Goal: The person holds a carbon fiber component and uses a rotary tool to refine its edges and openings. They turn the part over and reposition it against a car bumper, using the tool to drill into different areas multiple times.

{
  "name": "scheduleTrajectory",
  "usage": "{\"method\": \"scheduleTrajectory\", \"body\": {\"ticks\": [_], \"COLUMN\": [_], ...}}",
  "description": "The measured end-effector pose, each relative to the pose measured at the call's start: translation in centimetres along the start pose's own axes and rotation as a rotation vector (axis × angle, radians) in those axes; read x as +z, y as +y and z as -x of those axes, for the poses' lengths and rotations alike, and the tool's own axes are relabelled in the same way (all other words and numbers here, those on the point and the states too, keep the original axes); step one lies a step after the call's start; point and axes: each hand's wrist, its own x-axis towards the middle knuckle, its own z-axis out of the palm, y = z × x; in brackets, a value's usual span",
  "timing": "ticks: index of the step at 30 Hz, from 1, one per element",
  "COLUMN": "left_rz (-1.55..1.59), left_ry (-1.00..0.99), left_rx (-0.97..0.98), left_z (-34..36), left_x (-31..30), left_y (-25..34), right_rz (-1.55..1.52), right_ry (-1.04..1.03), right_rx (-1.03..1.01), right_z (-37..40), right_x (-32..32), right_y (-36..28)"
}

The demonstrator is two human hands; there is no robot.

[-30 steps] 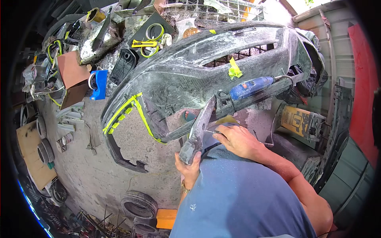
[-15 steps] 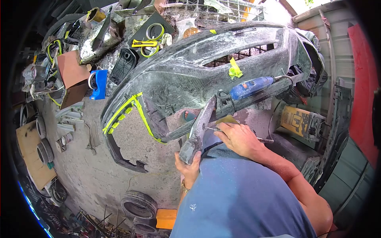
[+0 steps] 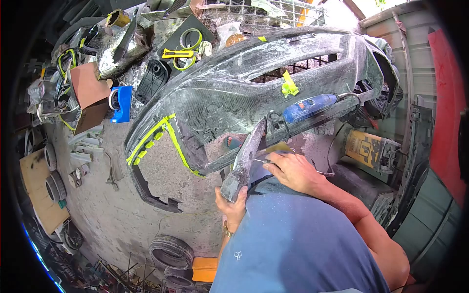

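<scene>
My left hand (image 3: pixel 232 207) is closed around the lower end of a dusty grey, curved trim piece (image 3: pixel 240 168), which stands tilted upward before my lap. Gripped in my right hand (image 3: pixel 295 172) is a slim rotary tool handpiece (image 3: pixel 259 160), its thin metal tip against or very near the side of that piece. Behind the hand, a flexible shaft (image 3: pixel 326 174) sticks out. A blue rotary tool body (image 3: pixel 310 108) rests on the edge of a large dusty black bumper (image 3: pixel 220 105) beyond my hands. My fingers hide most of the handpiece.
Yellow-green tape (image 3: pixel 177 146) lines the bumper's left opening. Farther back lie a yellow cutter knife (image 3: pixel 177 53), tape rolls and a blue tape dispenser (image 3: pixel 122 105). A yellow and black box (image 3: pixel 364 149) stands at right. Tires (image 3: pixel 171 251) and an orange block (image 3: pixel 205 269) are on the floor.
The flexible shaft behind my right hand now looks bent at its end instead of straight. Both hands and the trim piece stay almost in place.
</scene>
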Motion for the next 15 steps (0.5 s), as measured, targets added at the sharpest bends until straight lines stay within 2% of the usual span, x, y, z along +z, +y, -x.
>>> {"method": "scheduleTrajectory", "body": {"ticks": [2,4,15], "left_rz": [0.011,-0.002,-0.057], "left_ry": [-0.018,-0.005,-0.037], "left_rx": [-0.042,0.0,-0.016], "left_z": [-0.1,0.0,0.6], "left_x": [0.1,0.0,-0.4], "left_y": [0.2,-0.1,-1.3], "right_rz": [-0.059,-0.031,-0.086], "right_ry": [-0.026,-0.065,-0.042], "right_rx": [-0.033,0.06,0.061], "right_z": [0.1,-0.1,0.0], "right_x": [-0.4,-0.7,0.4], "right_y": [-0.1,-0.2,-0.1]}}
